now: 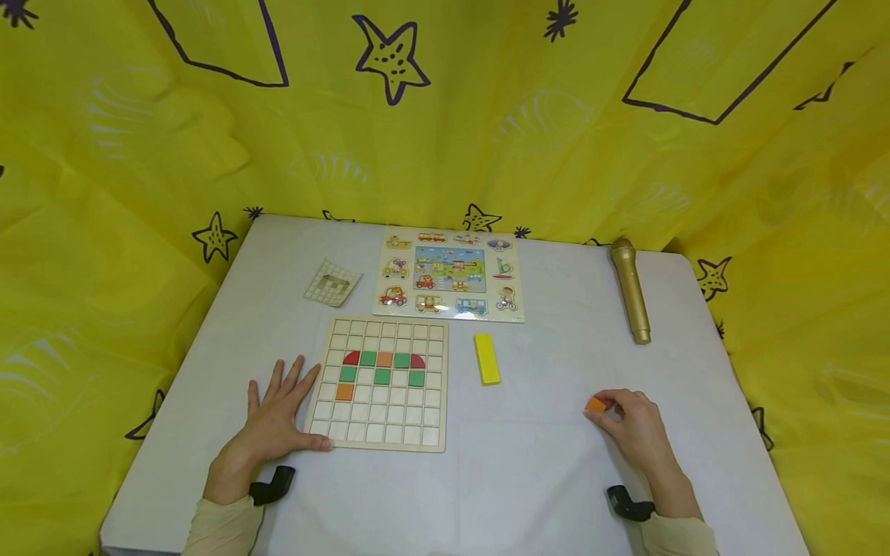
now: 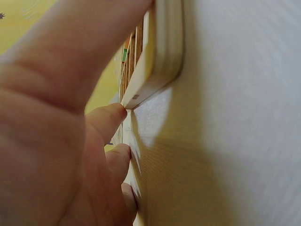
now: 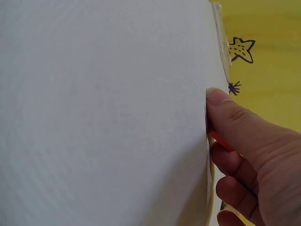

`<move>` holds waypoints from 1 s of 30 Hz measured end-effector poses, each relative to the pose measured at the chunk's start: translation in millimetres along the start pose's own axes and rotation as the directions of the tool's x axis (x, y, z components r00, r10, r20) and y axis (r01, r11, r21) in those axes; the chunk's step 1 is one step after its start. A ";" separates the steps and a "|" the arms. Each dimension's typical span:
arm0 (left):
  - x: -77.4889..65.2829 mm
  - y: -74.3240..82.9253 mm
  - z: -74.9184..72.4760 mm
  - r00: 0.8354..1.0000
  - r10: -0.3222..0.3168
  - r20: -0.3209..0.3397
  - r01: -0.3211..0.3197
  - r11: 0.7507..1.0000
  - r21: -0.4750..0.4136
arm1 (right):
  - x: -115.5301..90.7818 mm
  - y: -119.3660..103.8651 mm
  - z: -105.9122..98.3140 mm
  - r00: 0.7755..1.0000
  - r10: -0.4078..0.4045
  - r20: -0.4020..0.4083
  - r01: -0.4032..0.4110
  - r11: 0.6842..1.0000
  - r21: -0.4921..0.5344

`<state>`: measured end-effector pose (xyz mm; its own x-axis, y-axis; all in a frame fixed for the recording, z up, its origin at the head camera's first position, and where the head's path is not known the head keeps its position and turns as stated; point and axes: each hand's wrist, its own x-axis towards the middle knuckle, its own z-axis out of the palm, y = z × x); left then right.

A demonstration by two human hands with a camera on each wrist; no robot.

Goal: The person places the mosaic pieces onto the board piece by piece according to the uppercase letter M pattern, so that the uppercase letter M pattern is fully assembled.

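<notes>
My left hand (image 1: 276,421) lies spread at the left side of a wooden grid board (image 1: 410,442), thumb at its lower left corner and index finger by its left edge. In the left wrist view the board's corner (image 2: 162,52) shows beside the straight fingers. Green, red and orange tiles sit in the grid, among them an orange square tile (image 1: 344,392) at the lower left of the pattern. Out to the right, my right hand (image 1: 636,428) pinches an orange tile (image 1: 595,405) between thumb and fingers, low over the table. In the right wrist view only a sliver of this tile (image 3: 222,140) shows.
A yellow block (image 1: 487,359) lies right of the board. Behind are a small pattern card (image 1: 333,283) and a vehicle picture puzzle (image 1: 450,310). A gold microphone (image 1: 631,292) rests at the back right of the white table (image 1: 528,479). Yellow curtain (image 1: 473,154) surrounds the table.
</notes>
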<state>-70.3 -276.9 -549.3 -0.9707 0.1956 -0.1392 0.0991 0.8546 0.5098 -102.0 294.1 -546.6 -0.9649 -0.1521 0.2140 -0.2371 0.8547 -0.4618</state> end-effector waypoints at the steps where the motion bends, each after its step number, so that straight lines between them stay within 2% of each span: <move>1: 0.0 0.1 0.0 1.000 0.000 0.000 0.000 1.000 -0.001 | 0.1 -0.2 0.1 1.000 -0.009 -0.005 0.009 1.000 -0.006; 10: -0.3 -1.1 0.7 1.000 0.003 -0.003 -0.003 1.000 -0.001 | 7.4 -8.6 4.9 0.996 -0.078 -0.047 0.078 0.997 -0.019; 16: 0.3 -2.2 1.5 1.000 0.009 -0.006 -0.009 1.000 0.007 | 27.0 -25.4 11.2 0.988 -0.138 -0.072 0.141 0.989 0.038; 23: 0.0 -0.8 0.6 1.000 0.009 -0.005 -0.009 1.000 0.007 | 55.6 -59.4 24.4 0.976 -0.213 -0.048 0.216 0.972 0.092; 30: 0.4 -0.9 1.1 1.000 0.008 -0.005 -0.008 1.000 0.006 | 78.0 -102.4 43.6 0.949 -0.315 0.006 0.312 0.942 0.120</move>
<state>-70.6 -277.1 -550.8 -0.9710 0.2001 -0.1309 0.1081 0.8557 0.5060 -157.9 173.1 -520.2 -0.8417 -0.4165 0.3437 -0.5382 0.6986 -0.4714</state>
